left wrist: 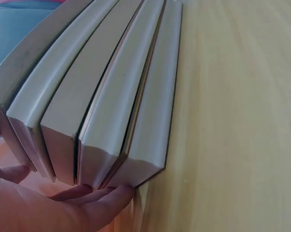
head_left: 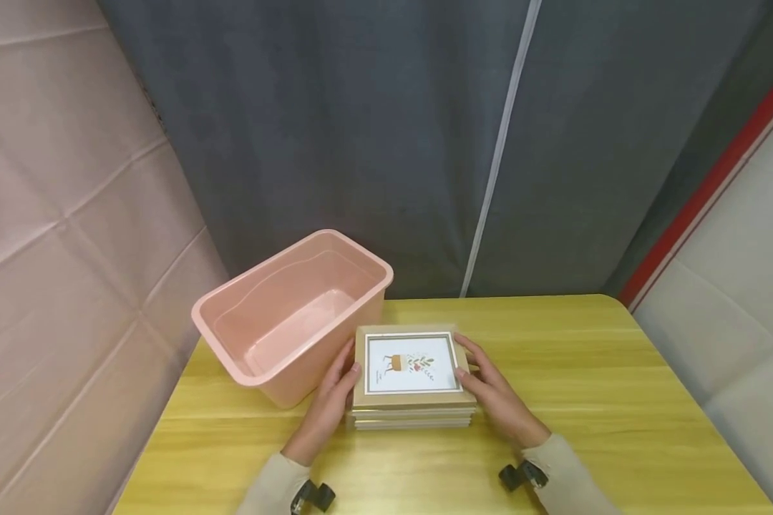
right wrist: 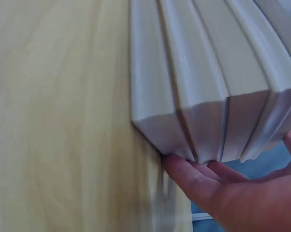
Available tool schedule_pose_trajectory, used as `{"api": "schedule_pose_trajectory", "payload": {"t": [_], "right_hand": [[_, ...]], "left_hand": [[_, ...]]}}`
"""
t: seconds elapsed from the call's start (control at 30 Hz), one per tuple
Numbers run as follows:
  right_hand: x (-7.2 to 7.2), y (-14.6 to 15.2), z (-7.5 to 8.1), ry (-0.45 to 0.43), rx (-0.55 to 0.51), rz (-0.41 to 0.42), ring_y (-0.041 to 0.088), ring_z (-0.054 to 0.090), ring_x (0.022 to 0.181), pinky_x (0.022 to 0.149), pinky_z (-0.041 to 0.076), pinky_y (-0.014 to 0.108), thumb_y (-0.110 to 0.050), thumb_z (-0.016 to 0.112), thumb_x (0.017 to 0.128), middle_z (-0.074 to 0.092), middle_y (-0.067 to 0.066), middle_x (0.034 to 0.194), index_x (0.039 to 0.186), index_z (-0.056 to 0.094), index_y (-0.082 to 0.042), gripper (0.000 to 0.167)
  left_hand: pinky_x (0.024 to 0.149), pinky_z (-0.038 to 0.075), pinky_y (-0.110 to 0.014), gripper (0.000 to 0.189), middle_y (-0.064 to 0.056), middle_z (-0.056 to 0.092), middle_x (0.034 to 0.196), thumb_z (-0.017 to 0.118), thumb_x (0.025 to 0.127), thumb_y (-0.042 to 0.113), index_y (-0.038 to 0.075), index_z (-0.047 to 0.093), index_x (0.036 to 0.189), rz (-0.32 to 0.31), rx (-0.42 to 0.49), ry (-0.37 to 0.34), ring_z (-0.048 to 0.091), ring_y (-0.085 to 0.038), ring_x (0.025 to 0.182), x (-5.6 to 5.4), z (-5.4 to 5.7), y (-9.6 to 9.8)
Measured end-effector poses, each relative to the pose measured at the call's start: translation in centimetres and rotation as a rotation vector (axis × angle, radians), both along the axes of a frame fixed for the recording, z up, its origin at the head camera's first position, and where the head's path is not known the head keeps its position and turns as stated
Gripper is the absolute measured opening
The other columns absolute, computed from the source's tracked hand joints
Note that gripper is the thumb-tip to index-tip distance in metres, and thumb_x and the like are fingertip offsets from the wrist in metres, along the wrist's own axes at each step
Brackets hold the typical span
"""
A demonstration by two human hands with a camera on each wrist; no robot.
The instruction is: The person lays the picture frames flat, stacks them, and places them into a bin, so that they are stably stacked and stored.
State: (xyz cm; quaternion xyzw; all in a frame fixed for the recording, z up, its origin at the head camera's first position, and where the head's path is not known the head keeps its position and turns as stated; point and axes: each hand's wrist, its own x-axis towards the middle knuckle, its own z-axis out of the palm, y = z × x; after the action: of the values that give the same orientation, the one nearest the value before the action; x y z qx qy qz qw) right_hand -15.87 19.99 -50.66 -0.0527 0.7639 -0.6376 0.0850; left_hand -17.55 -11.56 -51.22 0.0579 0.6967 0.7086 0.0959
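A stack of several picture frames (head_left: 414,418) lies flat on the wooden table. The top frame (head_left: 464,403) has a pale wood border, and its white picture shows a plant in an orange pot on legs. My left hand (head_left: 327,404) touches the stack's left side, thumb near the top frame's edge. On the opposite side, my right hand (head_left: 499,400) rests its fingers along the stack, its thumb at the top frame's right border. Both wrist views show fingertips (left wrist: 119,195) against the ends of the stacked frames (right wrist: 203,106), whose edges are white and beige.
An empty pink plastic bin (head_left: 351,318) stands at the back left, angled, close beside my left hand. The yellow wooden table (head_left: 586,386) ends at a dark grey curtain (head_left: 361,143). Pale sheets (head_left: 71,250) hang at the sides.
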Motion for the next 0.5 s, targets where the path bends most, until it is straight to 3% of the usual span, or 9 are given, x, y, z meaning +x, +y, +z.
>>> {"api": "schedule_pose_trajectory", "payload": {"t": [0.27,0.33,0.43,0.5], "right_hand": [[0.8,-0.2,-0.4,0.024,0.067,-0.057,0.034,0.053,0.130,0.101,0.046,0.044,-0.040,0.046,0.114,0.040,0.015,0.156,0.164,0.031,-0.042,0.053],[1.1,-0.2,-0.6,0.048,0.064,-0.065,0.037,0.048,0.138,0.108,0.043,0.053,-0.039,0.044,0.114,0.035,0.013,0.163,0.165,0.031,-0.041,0.052],[1.3,-0.1,-0.8,0.072,0.037,-0.076,0.040,0.033,0.153,0.119,0.030,0.069,-0.040,0.040,0.115,0.023,0.008,0.174,0.165,0.030,-0.041,0.051],[1.5,0.0,-0.9,0.087,0.029,-0.073,0.037,0.019,0.160,0.124,0.019,0.072,-0.040,0.039,0.115,0.016,0.003,0.178,0.165,0.029,-0.042,0.051]], "left_hand": [[0.123,0.034,-0.062,0.065,-0.003,0.020,0.177,0.052,0.112,0.036,0.042,0.020,0.169,-0.008,-0.012,0.063,0.028,-0.041,0.159,1.0,-0.6,-0.1],[0.124,0.032,-0.064,0.064,-0.002,0.022,0.177,0.050,0.112,0.037,0.042,0.020,0.169,-0.021,-0.019,0.073,0.028,-0.040,0.159,1.2,-0.6,-0.2],[0.125,0.027,-0.065,0.063,0.000,0.022,0.177,0.048,0.112,0.038,0.042,0.020,0.169,-0.049,-0.014,0.078,0.024,-0.037,0.160,1.2,-0.6,-0.3],[0.127,0.024,-0.064,0.063,0.001,0.022,0.177,0.048,0.113,0.037,0.042,0.019,0.169,-0.066,-0.011,0.083,0.022,-0.034,0.161,1.2,-0.7,-0.3]]}}
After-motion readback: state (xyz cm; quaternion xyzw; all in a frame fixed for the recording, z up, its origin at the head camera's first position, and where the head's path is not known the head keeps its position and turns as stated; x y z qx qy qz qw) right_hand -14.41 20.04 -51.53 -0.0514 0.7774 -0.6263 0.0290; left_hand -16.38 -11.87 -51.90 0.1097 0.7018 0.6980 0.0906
